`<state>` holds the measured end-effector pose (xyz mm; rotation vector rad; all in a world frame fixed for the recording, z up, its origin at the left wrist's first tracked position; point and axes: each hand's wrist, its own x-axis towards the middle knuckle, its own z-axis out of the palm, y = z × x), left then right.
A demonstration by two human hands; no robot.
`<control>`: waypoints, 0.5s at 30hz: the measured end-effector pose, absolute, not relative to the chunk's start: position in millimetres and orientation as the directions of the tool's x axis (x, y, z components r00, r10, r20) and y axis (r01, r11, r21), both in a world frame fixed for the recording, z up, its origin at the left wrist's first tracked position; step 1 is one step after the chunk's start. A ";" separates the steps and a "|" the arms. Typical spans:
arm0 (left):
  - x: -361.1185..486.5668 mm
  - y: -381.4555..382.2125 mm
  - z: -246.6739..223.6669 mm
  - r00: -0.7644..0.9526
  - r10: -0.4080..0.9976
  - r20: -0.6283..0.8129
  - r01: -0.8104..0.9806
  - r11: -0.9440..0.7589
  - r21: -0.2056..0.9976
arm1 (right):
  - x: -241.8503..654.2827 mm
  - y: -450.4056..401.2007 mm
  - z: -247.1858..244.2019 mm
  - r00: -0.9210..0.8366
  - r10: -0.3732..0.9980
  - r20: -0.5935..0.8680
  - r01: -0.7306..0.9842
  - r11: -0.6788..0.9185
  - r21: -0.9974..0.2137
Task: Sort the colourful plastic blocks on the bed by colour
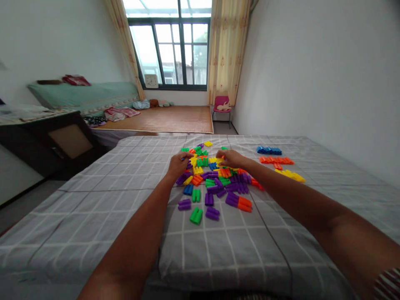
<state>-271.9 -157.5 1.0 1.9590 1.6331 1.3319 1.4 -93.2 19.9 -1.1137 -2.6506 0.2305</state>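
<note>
Many small plastic pieces in purple, green, orange, yellow and blue lie in a loose pile on a grey checked cloth. My left hand is at the pile's left edge, its fingers pinched around a small blue piece that barely shows. At the pile's upper right, my right hand has its fingers curled down by a yellow piece; whether it grips anything is hidden. Nearer to me lie a green piece, a purple piece and a joined purple and orange piece.
Right of the pile are a blue row, an orange row and a yellow row of joined pieces. Beyond the cloth stand a low mat-covered bed, a pink chair and, at the left, a dark cabinet.
</note>
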 end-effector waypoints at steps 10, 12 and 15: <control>-273.1 -154.0 -8.4 0.049 0.889 0.454 0.740 -0.338 0.581 | 175.7 -92.0 44.7 -0.330 0.930 0.161 0.802 0.366 -0.472; -272.5 -152.9 -11.0 0.071 0.904 0.423 0.754 -0.326 0.570 | 220.3 -98.7 49.4 -0.217 0.970 0.106 0.835 0.240 -0.494; -270.2 -152.8 -13.1 0.092 0.914 0.395 0.782 -0.312 0.539 | 271.5 -113.1 49.3 -0.043 0.997 -0.062 0.846 0.003 -0.533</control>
